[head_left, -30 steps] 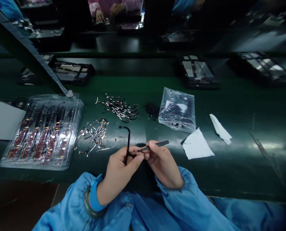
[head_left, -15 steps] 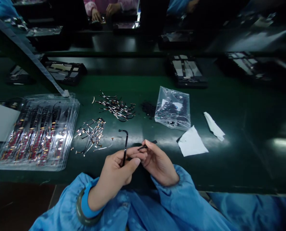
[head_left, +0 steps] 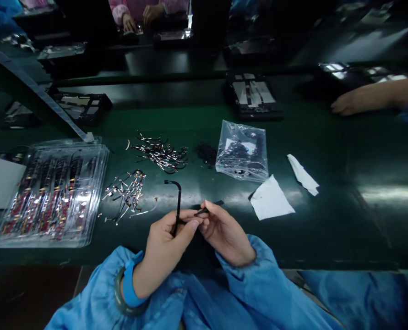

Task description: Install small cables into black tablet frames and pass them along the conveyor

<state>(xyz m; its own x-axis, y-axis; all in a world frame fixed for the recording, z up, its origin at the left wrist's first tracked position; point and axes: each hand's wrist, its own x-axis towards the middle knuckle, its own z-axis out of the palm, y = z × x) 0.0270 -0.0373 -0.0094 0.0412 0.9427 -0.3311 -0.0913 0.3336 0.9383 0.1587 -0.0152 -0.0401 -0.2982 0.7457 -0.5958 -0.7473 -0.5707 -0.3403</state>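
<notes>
Between the thumb and fingers of my left hand (head_left: 165, 243) is a thin black flex cable (head_left: 179, 197), standing up with its hooked end at the top. My right hand (head_left: 224, 231) pinches black tweezers (head_left: 219, 203), their tip pointing left toward my left fingertips. Both hands are close together above the bench, and whether a small part sits at the tweezer tip is too small to tell. Beyond them lie two piles of flex cables, a nearer pile (head_left: 128, 195) and a farther pile (head_left: 160, 153).
Clear plastic trays (head_left: 100, 183) with many cables are stacked at left. Small black pieces (head_left: 206, 153) lie beside a clear plastic bag (head_left: 241, 151). White paper pieces (head_left: 272, 199) are at right. Black fixtures (head_left: 255, 98) stand farther back. A co-worker's hand (head_left: 355, 98) reaches in from the right.
A co-worker's hand has come in at the far right, by the black fixtures there. The view has shifted slightly. My hands keep nearly the same pose, still holding the cable and tweezers.
</notes>
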